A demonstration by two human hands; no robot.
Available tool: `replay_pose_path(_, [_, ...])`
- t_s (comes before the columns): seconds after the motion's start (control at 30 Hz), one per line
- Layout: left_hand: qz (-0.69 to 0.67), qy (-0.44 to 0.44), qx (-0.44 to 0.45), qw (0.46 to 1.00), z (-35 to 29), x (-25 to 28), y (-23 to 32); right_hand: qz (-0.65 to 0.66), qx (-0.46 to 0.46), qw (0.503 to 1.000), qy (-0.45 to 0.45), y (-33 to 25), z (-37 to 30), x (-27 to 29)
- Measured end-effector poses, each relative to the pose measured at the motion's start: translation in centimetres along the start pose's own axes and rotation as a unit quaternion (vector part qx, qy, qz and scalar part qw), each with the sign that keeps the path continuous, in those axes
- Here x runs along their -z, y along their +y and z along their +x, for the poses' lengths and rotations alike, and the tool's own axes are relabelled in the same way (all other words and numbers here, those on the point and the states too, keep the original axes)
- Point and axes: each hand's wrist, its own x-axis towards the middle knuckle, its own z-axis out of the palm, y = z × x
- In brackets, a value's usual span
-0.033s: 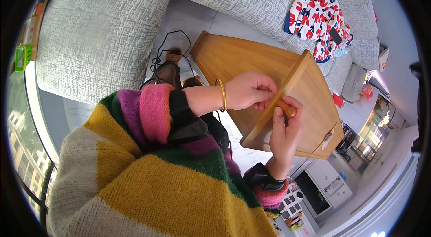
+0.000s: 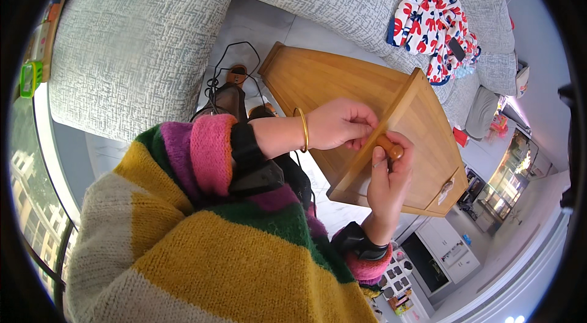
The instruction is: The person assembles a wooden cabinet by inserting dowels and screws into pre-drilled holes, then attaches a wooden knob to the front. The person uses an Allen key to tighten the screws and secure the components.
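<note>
A wooden knob (image 2: 391, 148) with a rounded end sits against the raised wooden board (image 2: 400, 106). My right hand (image 2: 390, 182) has its thumb and fingers closed round this knob. On the board's other side, my left hand (image 2: 342, 124) is pinched together close to the wood, level with the knob. Whatever is between its fingertips, if anything, is hidden. The board runs across light-brown wooden furniture (image 2: 330, 75), with a broad wood surface on either side. A small pale handle (image 2: 446, 190) shows at the furniture's far right end.
Grey patterned sofas (image 2: 140, 42) stand at the left and back. A red, white and blue garment (image 2: 422, 20) lies on the sofa with a dark phone (image 2: 457, 50) on it. Black cables (image 2: 214, 78) trail over the floor near my foot. White cabinets (image 2: 440, 246) stand at the lower right.
</note>
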Motion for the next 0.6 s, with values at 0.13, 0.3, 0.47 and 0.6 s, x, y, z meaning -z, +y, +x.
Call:
replay_pose_path(0.13, [0.015,-0.012,-0.004,1.0,0.0,0.0,0.1,0.015,-0.021,1.0,0.005,0.3,-0.1,0.0])
replay_pose_path(0.3, [0.088,-0.038,-0.028,0.995,0.0,0.2,0.4,-0.003,-0.008,1.0,0.012,0.6,0.0,0.4])
replay_pose_path(0.47, [0.101,-0.067,-0.038,0.992,0.3,0.7,0.4,0.088,-0.066,0.994,-0.022,0.7,0.1,1.3])
replay_pose_path(0.6, [0.062,-0.076,-0.042,0.994,0.4,0.8,0.1,0.165,-0.088,0.982,-0.006,0.4,0.2,1.4])
